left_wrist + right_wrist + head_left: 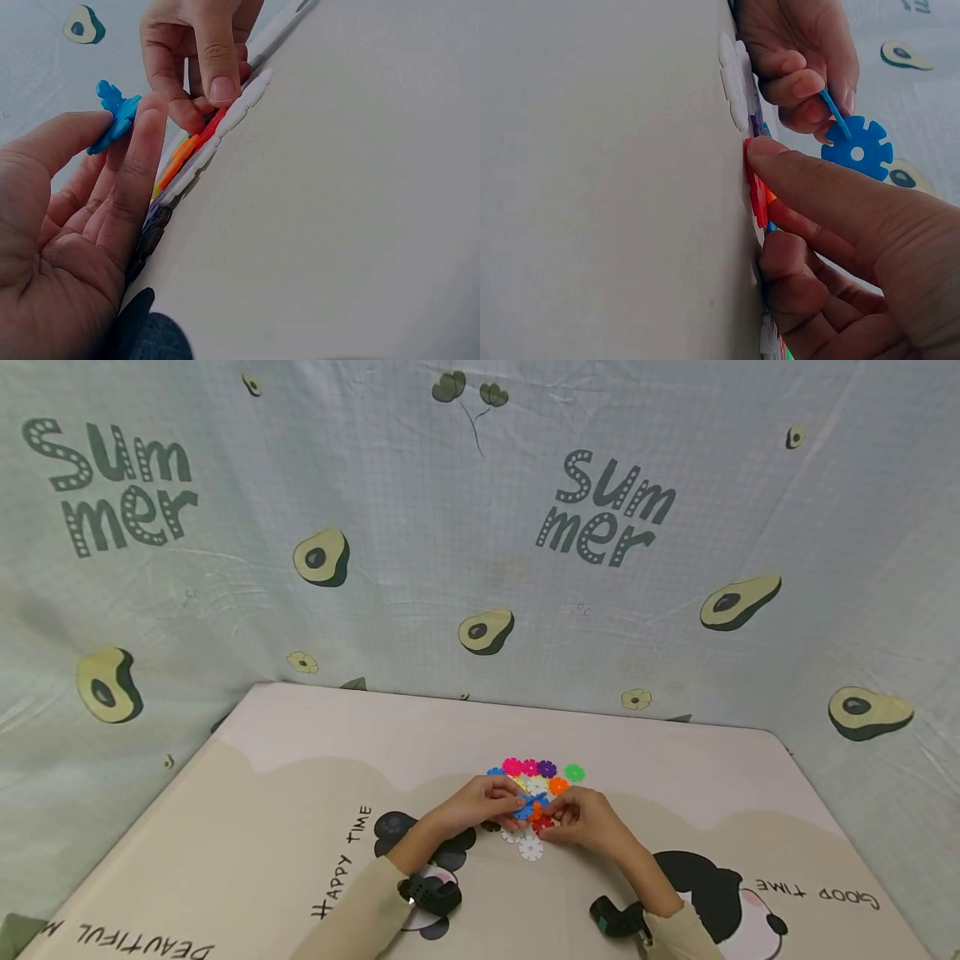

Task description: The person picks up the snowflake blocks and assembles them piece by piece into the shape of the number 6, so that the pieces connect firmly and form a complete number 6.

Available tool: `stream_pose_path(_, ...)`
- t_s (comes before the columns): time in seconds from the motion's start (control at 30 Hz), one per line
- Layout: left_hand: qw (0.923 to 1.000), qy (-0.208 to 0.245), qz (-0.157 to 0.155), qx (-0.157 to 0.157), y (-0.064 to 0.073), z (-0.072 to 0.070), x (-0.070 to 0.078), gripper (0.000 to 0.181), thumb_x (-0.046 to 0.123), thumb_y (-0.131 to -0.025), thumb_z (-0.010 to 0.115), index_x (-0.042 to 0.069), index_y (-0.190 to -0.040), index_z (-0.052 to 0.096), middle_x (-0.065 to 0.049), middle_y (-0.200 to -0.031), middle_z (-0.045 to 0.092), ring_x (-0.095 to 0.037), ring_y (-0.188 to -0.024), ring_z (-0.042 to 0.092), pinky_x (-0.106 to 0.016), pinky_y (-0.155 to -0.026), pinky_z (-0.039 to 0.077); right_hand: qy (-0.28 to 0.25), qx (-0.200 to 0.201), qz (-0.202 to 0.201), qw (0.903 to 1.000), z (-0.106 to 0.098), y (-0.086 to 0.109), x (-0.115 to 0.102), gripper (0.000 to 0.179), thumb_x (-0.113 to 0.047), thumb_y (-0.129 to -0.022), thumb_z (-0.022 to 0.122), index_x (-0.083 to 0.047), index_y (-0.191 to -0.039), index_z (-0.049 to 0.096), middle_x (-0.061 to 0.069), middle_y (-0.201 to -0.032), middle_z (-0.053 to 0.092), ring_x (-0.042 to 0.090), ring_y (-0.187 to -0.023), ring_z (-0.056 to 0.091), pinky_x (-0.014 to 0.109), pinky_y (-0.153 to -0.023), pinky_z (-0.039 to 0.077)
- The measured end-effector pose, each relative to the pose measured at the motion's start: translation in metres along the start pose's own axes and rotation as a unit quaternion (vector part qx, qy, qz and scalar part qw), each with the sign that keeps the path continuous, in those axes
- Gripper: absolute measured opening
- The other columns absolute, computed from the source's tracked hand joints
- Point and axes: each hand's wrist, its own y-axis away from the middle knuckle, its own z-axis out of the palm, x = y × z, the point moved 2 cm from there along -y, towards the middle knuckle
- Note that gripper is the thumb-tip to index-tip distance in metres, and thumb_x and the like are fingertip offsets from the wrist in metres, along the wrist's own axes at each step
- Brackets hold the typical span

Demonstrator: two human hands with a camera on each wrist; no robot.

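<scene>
Two blue interlocking discs (857, 154), notched round their rims, are slotted together at an angle. My left hand (483, 802) pinches them between thumb and fingers, raised above the table; the left wrist view shows the blue pair (116, 120) at the fingertips. Low over the loose discs, my right hand (588, 818) has its thumb and index finger at a red disc (756, 187) and appears to pinch it at the edge. An orange disc (178, 161) lies close by the red one. White discs (531, 847) are nearest me, and some discs are partly hidden by the hands.
Pink discs (512, 767), a purple disc (547, 769) and a green disc (574, 772) lie at the back of the cluster. The table (300, 718) has a printed cover with pandas and lettering. Behind it hangs a curtain (405, 568) with avocado prints.
</scene>
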Motion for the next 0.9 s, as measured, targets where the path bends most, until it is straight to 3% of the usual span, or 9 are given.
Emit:
stream_pose_path(0.33, 0.9999, 0.008, 0.000, -0.009, 0.0003, 0.0011, 0.0005, 0.020, 0.007, -0.098, 0.057, -0.009, -0.109, 0.056, -0.017, -0.091, 0.071, -0.012, -0.069, 0.070, -0.029, -0.073, 0.057, 0.012, -0.001, 0.025, 0.9996, -0.0020, -0.0007, -0.0022, 0.026, -0.010, -0.074, 0.085, 0.004, -0.086, 0.068, 0.002, -0.071, 0.056, 0.006, -0.058, 0.048, 0.020, -0.053, 0.044)
stream_pose_path(0.6, 1.0000, 0.005, 0.000, -0.003, 0.0003, 0.0016, -0.0001, 0.019, 0.009, -0.097, 0.059, -0.007, -0.106, 0.056, -0.020, -0.093, 0.071, -0.015, -0.072, 0.071, -0.030, -0.075, 0.057, -0.042, -0.014, 0.047, 0.9979, -0.0061, -0.0002, 0.0014, 0.024, -0.009, -0.079, 0.081, 0.003, -0.090, 0.063, 0.005, -0.079, 0.061, 0.014, -0.069, 0.056, 0.020, -0.062, 0.050)
stream_pose_path(0.9, 1.0000, 0.002, -0.001, 0.002, 0.0016, 0.0016, 0.0005, 0.019, 0.010, -0.097, 0.059, -0.007, -0.107, 0.057, -0.018, -0.091, 0.072, -0.014, -0.071, 0.071, -0.031, -0.077, 0.057, -0.127, -0.002, 0.069, 0.9894, -0.0098, -0.0016, 0.0038, 0.026, -0.007, -0.089, 0.071, 0.011, -0.107, 0.064, 0.013, -0.081, 0.066, 0.019, -0.064, 0.065, 0.025, -0.056, 0.052)
